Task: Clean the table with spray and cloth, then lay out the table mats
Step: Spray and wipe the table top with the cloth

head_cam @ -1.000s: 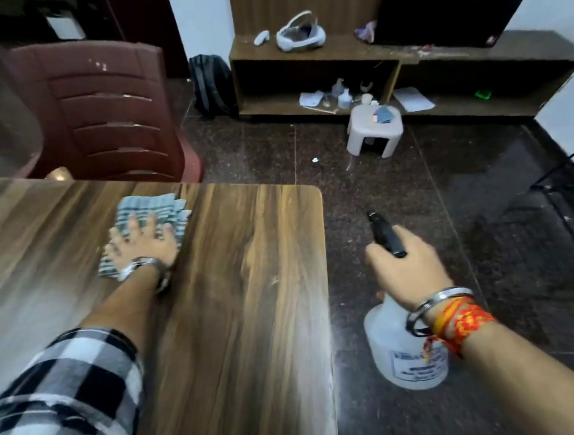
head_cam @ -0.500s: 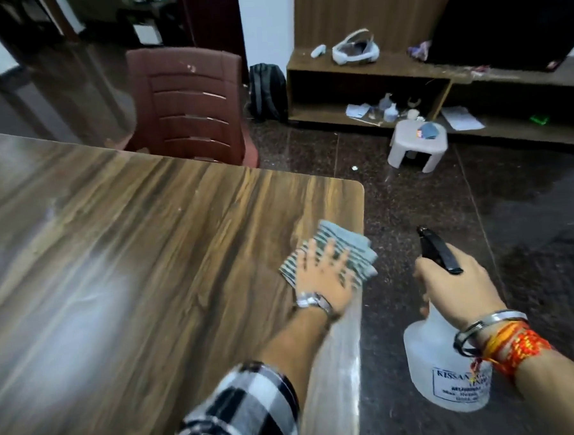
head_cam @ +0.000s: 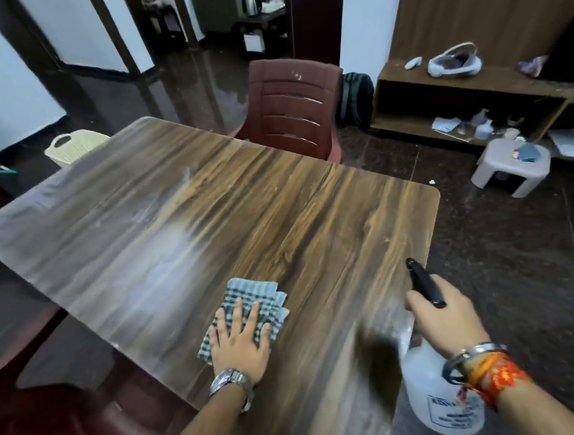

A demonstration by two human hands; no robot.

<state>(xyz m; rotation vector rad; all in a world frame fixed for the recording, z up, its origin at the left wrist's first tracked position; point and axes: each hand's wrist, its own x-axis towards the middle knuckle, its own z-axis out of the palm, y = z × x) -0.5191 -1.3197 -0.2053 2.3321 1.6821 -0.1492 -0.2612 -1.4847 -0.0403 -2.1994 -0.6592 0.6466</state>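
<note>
A wooden table (head_cam: 279,217) fills the middle of the view, with pale wet streaks across its left half. A checked cloth (head_cam: 255,298) lies folded on the table near its front edge. My left hand (head_cam: 240,342) presses flat on the cloth, fingers spread. Beyond the table's right edge my right hand (head_cam: 445,318) grips the black trigger head of a white spray bottle (head_cam: 435,399), held upright above the floor. No table mats are in view.
A dark red plastic chair (head_cam: 293,107) stands at the table's far side. Another red chair (head_cam: 90,427) sits at the near left corner. A cream basket (head_cam: 72,147) is at the far left, a grey stool (head_cam: 512,167) at the right, and a low wooden shelf unit (head_cam: 471,84) behind it.
My left hand has swept the cloth from the far side to the right edge, then back left along the near edge. The view has turned left. The bottle has stayed in my right hand.
</note>
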